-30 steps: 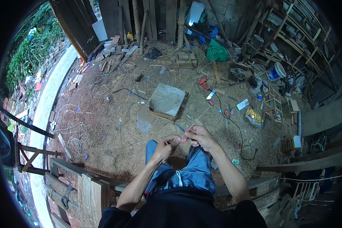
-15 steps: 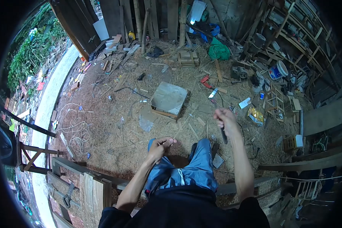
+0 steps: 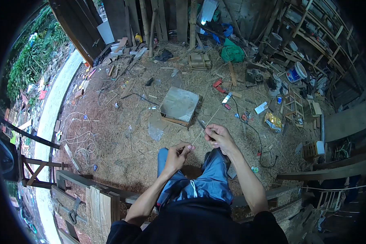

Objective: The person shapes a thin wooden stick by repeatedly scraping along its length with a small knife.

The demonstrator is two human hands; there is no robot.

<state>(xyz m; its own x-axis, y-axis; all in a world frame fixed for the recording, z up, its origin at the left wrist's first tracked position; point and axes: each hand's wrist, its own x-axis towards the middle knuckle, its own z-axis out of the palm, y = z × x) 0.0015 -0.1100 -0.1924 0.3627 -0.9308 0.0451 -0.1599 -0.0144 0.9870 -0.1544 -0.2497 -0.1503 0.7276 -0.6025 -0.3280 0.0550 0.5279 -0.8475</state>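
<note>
My left hand (image 3: 178, 157) is closed over my knee, with a thin pale wooden stick (image 3: 212, 117) pinched between thumb and fingers. The stick slants up and away to the right. Beside it, my right hand (image 3: 218, 138) is wrapped round a knife (image 3: 203, 125); its short blade points up-left and lies against or very near the stick. Most of the knife's handle is hidden in my fingers. Just ahead on the ground sits a low square block with a grey top (image 3: 180, 102).
A red power tool (image 3: 219, 86) lies on the shaving-strewn ground, with a black cord (image 3: 259, 140) running to the right. A white bucket (image 3: 297, 73) and a yellow bag (image 3: 273, 121) stand right. Coiled rope (image 3: 83, 138) lies left. Wooden frames (image 3: 87, 179) flank me.
My right hand has moved left and inward with the knife, from out at the right to beside my left hand. The stick now shows plainly, pointing up-right. My left hand has shifted slightly right.
</note>
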